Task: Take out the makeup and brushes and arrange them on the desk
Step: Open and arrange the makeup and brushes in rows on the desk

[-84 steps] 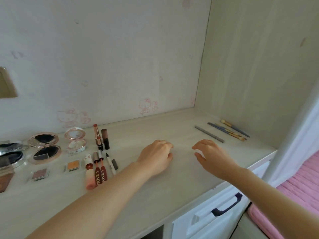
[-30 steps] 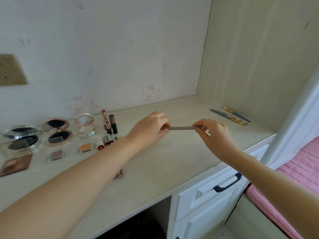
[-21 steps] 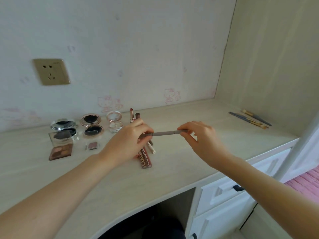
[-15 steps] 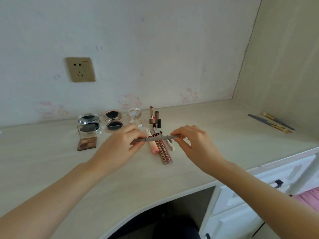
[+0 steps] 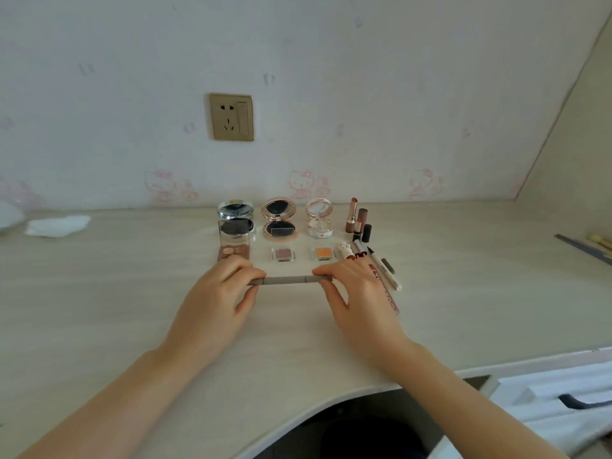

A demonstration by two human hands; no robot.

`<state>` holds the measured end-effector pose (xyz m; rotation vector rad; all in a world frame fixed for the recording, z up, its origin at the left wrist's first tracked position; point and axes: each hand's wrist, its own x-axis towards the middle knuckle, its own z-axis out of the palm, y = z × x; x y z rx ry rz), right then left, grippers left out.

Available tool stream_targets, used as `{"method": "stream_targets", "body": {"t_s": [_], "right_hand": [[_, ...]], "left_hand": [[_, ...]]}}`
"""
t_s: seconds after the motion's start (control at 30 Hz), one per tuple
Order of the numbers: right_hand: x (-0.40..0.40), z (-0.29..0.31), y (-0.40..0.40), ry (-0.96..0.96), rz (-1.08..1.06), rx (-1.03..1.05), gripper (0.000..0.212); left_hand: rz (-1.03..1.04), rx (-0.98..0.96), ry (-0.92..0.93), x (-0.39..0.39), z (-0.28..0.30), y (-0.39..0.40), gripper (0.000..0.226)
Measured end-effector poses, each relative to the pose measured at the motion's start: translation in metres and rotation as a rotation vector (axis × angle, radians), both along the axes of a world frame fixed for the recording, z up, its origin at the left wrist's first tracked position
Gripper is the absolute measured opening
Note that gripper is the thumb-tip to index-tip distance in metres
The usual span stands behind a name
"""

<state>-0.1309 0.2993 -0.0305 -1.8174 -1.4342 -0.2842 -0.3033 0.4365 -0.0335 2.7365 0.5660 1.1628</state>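
A slim grey makeup pencil [image 5: 285, 280] lies level between my hands, just in front of the arranged makeup. My left hand [image 5: 217, 304] pinches its left end and my right hand [image 5: 356, 301] pinches its right end. Behind it stand three open round compacts [image 5: 278, 220], with an eyeshadow palette [image 5: 233, 252] and two small single pans [image 5: 283, 254] in a row before them. Upright lipsticks [image 5: 357, 220] and lying lip tubes and liners [image 5: 381, 270] sit to the right, partly hidden by my right hand. Brushes [image 5: 592, 246] lie at the far right of the desk [image 5: 99, 309].
A white cloth or tissue [image 5: 58, 225] lies at the back left. A wall socket [image 5: 231, 116] is above the compacts. A side panel closes the desk on the right. White drawers with a dark handle [image 5: 583, 402] sit under the desk's right front edge.
Both hands lifted the grey pencil from the right side of the desk and carried it left. It is now level in front of the small pans, and my view has swung left.
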Motion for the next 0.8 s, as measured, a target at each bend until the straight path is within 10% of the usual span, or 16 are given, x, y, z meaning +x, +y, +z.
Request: {"method": "stream_targets", "body": {"t_s": [0.8], "right_hand": [[-0.013,-0.010,0.001,-0.232,0.118,0.018,0.019]], "left_hand": [[-0.014,0.309,0.118,0.009,0.005,-0.025,0.020]]}}
